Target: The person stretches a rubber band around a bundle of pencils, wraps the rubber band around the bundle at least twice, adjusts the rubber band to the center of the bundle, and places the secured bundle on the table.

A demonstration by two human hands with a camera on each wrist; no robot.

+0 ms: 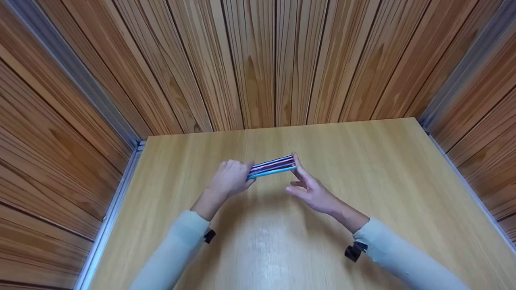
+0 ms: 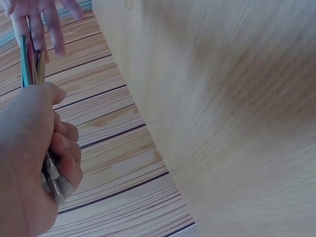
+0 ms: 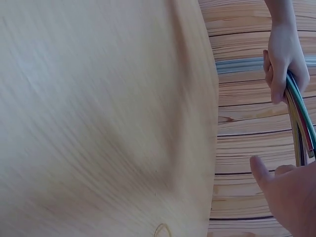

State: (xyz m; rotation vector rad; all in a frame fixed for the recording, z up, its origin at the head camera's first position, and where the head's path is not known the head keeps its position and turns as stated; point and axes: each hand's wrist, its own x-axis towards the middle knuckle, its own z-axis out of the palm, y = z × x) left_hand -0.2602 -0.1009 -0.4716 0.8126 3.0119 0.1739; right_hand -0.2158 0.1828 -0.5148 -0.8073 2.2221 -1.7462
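My left hand grips a bundle of colourful pencils, raised over the wooden table. Blue, pink and dark barrels show in the head view. Silver ferrules and pale eraser ends stick out below the curled left fingers in the left wrist view. At the opposite end of the bundle, my right hand lays straight fingers against the pencil ends, its thumb held apart. In the right wrist view the pencils fan slightly from the left fist, and the right hand partly covers their far ends.
A thin yellowish loop, like a rubber band, lies on the table near its edge. Wood-plank walls stand behind and at both sides. A metal rail runs along the table's left edge.
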